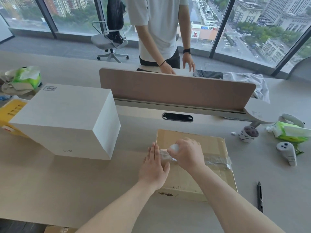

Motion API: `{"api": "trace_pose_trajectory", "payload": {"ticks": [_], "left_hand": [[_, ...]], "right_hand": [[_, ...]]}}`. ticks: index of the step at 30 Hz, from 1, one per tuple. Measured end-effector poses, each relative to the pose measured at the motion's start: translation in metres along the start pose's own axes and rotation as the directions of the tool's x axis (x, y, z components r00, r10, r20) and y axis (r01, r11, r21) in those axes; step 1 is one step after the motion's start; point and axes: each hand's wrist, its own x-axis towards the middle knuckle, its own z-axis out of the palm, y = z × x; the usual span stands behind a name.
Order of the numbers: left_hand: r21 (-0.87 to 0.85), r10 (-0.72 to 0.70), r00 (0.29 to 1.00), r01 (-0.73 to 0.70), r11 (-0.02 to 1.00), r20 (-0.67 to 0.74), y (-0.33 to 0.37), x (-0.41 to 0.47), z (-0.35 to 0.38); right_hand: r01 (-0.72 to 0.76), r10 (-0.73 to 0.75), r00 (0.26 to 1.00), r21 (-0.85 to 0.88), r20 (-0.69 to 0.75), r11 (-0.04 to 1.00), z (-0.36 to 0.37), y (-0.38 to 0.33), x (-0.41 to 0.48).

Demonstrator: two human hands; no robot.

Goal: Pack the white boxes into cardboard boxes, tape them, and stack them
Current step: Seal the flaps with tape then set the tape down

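A closed cardboard box [210, 175] lies on the desk in front of me, with a strip of clear tape [217, 159] running across its top to the right edge. My right hand [186, 153] grips a roll of clear tape [173, 147] over the box's left part. My left hand [154, 167] lies flat, fingers together, pressing on the box's left edge beside the roll. A large white box [67, 120] stands on the desk to the left, apart from both hands.
A yellow box [10, 113] sits behind the white box. At right lie a white controller [286, 151], a patterned cup [249, 133], a green tissue pack [289, 132] and a black pen [260, 196]. A desk divider [176, 89] stands ahead; another person stands beyond it.
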Motion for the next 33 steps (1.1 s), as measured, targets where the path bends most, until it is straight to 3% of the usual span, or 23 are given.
{"api": "trace_pose_trajectory", "payload": {"ticks": [5,9,13,15,18,20,22,25,29,33], "left_hand": [[0.098,-0.002,1.0,0.0,0.995,0.03,0.003,-0.001,-0.006],[0.178,0.044,0.999,-0.046,0.983,0.019,0.005,-0.002,-0.01],[0.165,0.074,0.997,-0.077,0.983,0.027,0.001,-0.002,-0.006],[0.149,0.062,0.997,-0.067,0.987,0.036,-0.001,0.0,-0.003],[0.162,0.048,0.997,-0.056,0.985,0.054,-0.002,0.0,-0.003],[0.203,0.046,0.998,-0.054,0.978,0.048,0.002,0.001,-0.005],[0.263,0.051,0.998,-0.059,0.963,0.038,0.005,0.0,-0.01],[0.335,0.167,0.986,-0.16,0.928,0.009,0.011,0.001,-0.012],[0.281,0.219,0.974,-0.224,0.933,0.048,0.013,0.009,-0.008],[0.292,0.195,0.978,-0.21,0.933,0.08,0.011,0.007,-0.005]], "right_hand": [[-0.045,0.057,0.993,-0.11,0.106,0.993,-0.01,0.005,0.0],[-0.094,0.07,0.985,0.152,0.157,0.984,-0.017,0.016,0.003],[-0.116,0.078,0.983,0.237,0.167,0.965,-0.016,0.028,-0.005],[-0.07,0.047,0.99,0.167,0.134,0.984,-0.016,0.029,-0.008],[-0.022,0.033,0.994,-0.1,0.106,0.995,-0.021,0.032,-0.008],[-0.033,0.05,0.99,-0.134,0.129,0.99,-0.024,0.034,-0.007],[-0.064,0.066,0.984,-0.021,0.166,0.998,-0.026,0.037,-0.006],[-0.126,0.095,0.982,0.189,0.165,0.974,-0.03,0.046,-0.008],[-0.143,0.114,0.987,0.277,0.118,0.95,-0.025,0.05,-0.01],[-0.065,0.06,0.995,0.068,0.078,0.996,-0.022,0.052,-0.007]]}}
